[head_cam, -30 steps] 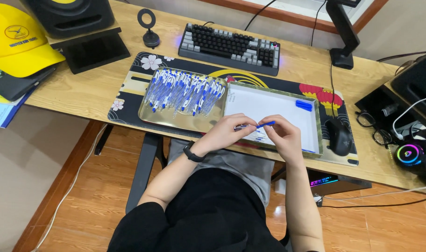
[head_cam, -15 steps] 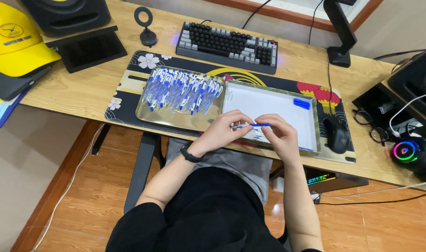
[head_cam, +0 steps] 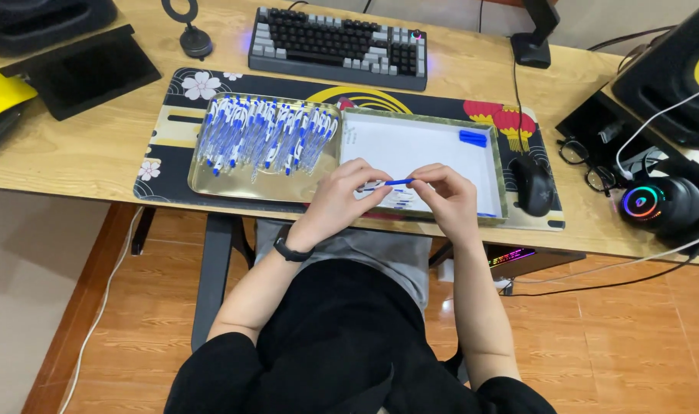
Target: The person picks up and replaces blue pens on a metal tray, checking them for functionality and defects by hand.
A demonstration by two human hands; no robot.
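Both my hands hold one blue pen (head_cam: 392,183) level above the near edge of a white-lined tray (head_cam: 500,170). My left hand (head_cam: 342,196) grips its left end, and my right hand (head_cam: 446,195) pinches the blue right end. A metal tray (head_cam: 234,183) to the left carries a pile of several blue-and-white pens (head_cam: 265,136). Small blue pieces (head_cam: 473,138) lie at the far right corner of the white tray. Pen parts rest on the white surface under my hands, partly hidden.
A patterned desk mat (head_cam: 173,100) lies under both trays. A keyboard (head_cam: 338,39) sits behind, a black mouse (head_cam: 532,185) right of the white tray, with glasses (head_cam: 587,165) and a lit headset (head_cam: 656,203) beyond. A dark tablet (head_cam: 89,70) lies far left.
My hands stay over the white tray with the pen between them; it has turned more level and the hands have drawn slightly closer. The camera view has shifted nearer.
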